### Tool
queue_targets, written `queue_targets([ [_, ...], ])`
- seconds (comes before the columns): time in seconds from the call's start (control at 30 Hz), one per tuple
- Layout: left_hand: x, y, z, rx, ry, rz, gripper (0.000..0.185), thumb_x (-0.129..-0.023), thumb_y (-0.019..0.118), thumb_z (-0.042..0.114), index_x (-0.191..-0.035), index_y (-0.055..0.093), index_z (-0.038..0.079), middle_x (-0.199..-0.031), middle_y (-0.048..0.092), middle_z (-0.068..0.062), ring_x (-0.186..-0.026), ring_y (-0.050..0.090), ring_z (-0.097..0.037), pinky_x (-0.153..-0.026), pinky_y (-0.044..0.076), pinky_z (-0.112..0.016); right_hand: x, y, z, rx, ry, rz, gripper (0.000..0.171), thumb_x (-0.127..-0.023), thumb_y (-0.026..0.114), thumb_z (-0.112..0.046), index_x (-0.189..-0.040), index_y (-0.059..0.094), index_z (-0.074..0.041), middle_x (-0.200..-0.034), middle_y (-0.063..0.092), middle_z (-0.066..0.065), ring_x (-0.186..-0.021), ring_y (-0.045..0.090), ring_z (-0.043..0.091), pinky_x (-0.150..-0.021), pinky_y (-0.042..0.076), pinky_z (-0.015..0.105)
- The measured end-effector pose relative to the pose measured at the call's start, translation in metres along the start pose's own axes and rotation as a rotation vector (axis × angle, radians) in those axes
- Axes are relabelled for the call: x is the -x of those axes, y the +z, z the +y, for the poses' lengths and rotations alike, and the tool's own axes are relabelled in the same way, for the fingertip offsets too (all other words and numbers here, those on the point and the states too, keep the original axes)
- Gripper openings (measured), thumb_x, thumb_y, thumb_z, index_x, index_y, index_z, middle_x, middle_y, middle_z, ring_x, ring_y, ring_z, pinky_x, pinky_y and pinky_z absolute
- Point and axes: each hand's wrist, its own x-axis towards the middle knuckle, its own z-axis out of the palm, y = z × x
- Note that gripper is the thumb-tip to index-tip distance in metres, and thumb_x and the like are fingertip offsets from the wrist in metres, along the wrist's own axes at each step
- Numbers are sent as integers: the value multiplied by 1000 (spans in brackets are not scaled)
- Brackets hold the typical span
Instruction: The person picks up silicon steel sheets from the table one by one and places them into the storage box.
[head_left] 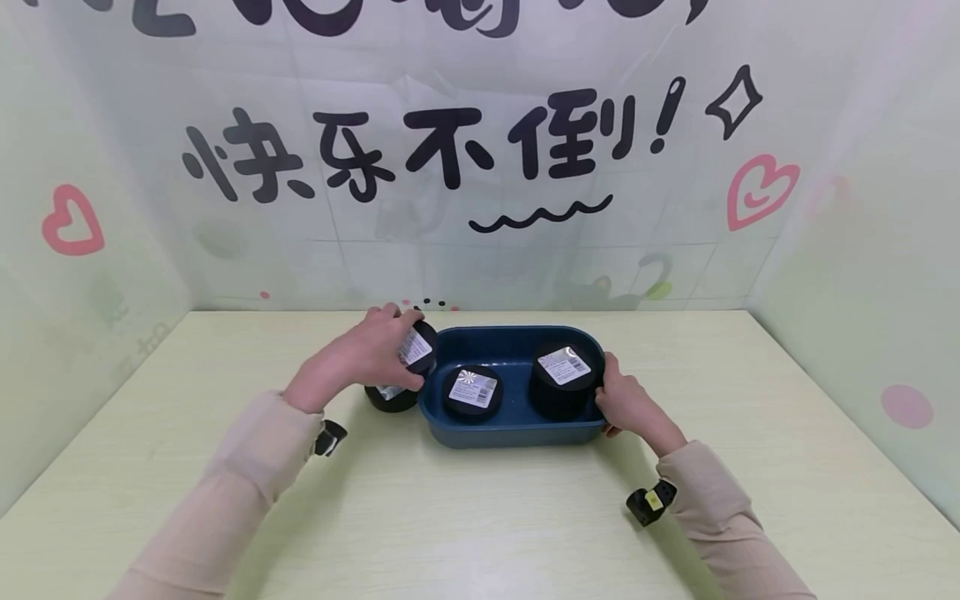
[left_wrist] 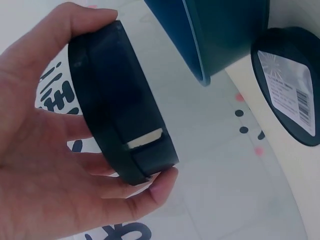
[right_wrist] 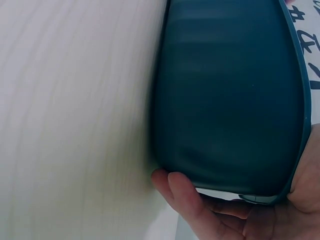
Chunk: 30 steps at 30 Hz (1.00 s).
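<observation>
My left hand (head_left: pixel 367 350) holds a flat round black container (left_wrist: pixel 120 100) by its edge, thumb on one side and fingers on the other. It is tilted, close to the left end of a blue plastic bin (head_left: pixel 517 437). Below it, another black container (head_left: pixel 393 403) with a silver label sits on the table beside the bin. Inside the bin, one labelled container (head_left: pixel 472 393) lies at the left and a taller black stack (head_left: pixel 566 379) stands at the right. My right hand (head_left: pixel 633 407) grips the bin's right end, its fingers curled around the wall.
The pale wooden table (head_left: pixel 480 517) runs back to a printed backdrop (head_left: pixel 480 275) with lettering and hearts, which also rises on the left and right. Both wrists carry small black devices, one (head_left: pixel 651 502) on the right and one (head_left: pixel 330 437) on the left.
</observation>
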Motion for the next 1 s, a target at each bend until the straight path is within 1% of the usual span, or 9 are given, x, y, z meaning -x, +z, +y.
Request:
queue_targets([
  [0.13, -2, 2, 5, 16, -1, -19, 79, -66, 73, 25, -130, 37, -5, -125, 37, -29, -106, 39, -39, -78, 43, -44, 0, 0, 0, 0, 1, -3, 41, -87, 33, 2, -124, 16, 2, -73, 50, 38, -39, 56, 23, -40, 47, 34],
  [0.2, -4, 3, 8, 24, 4, -28, 80, -67, 73, 25, -131, 36, -4, -130, 33, -30, -113, 35, -43, -81, 42, -46, 0, 0, 0, -1, 2, -3, 41, -87, 33, 2, -124, 16, 2, -74, 49, 38, -40, 56, 24, -40, 47, 34],
  [0.23, -5, 4, 9, 24, 9, -28, 80, -67, 73, 25, -131, 36, -4, -129, 33, -30, -113, 35, -43, -81, 41, -46, 0, 0, 0, -1, 2, -3, 41, -87, 33, 2, -124, 16, 2, -74, 49, 39, -40, 57, 24, -40, 47, 34],
  [0.27, -6, 5, 10, 24, 15, -28, 80, -66, 73, 25, -131, 36, -3, -128, 35, -30, -112, 35, -42, -81, 41, -46, 0, 0, 0, -1, 2, -3, 41, -87, 33, 2, -124, 16, 2, -75, 49, 39, -40, 57, 24, -40, 47, 34],
  [0.4, -10, 9, 14, 20, 41, -23, 78, -65, 73, 25, -130, 38, -2, -115, 44, -23, -100, 41, -33, -75, 43, -39, 0, 0, 0, 1, 3, -1, 41, -87, 33, 2, -124, 16, 2, -74, 50, 38, -40, 57, 24, -40, 47, 34],
  [0.43, -11, 9, 16, 18, 45, -24, 78, -65, 73, 25, -130, 39, -2, -113, 45, -21, -96, 41, -31, -74, 43, -38, 0, 0, 0, 1, 3, 0, 41, -87, 33, 2, -124, 17, 2, -74, 50, 38, -40, 57, 24, -40, 47, 34],
  [0.5, -13, 11, 18, 24, 46, -30, 78, -65, 74, 25, -130, 39, -1, -112, 45, -20, -94, 41, -29, -73, 43, -37, 0, 0, 0, 1, 2, 0, 41, -87, 33, 2, -124, 17, 2, -73, 49, 38, -40, 56, 24, -40, 47, 34],
  [0.8, -20, 20, 26, 27, 82, -49, 78, -65, 75, 24, -130, 39, 0, -114, 44, -19, -96, 39, -29, -73, 44, -36, 0, 0, 0, 3, 5, 1, 41, -87, 33, 2, -124, 16, 2, -74, 49, 39, -40, 57, 24, -40, 47, 33],
  [1.0, -25, 28, 28, 33, 93, -87, 79, -66, 75, 24, -131, 37, 0, -118, 43, -19, -99, 38, -29, -75, 43, -35, 0, 0, -1, 1, 3, 0, 41, -87, 33, 2, -124, 16, 2, -75, 49, 39, -40, 57, 24, -40, 47, 33],
])
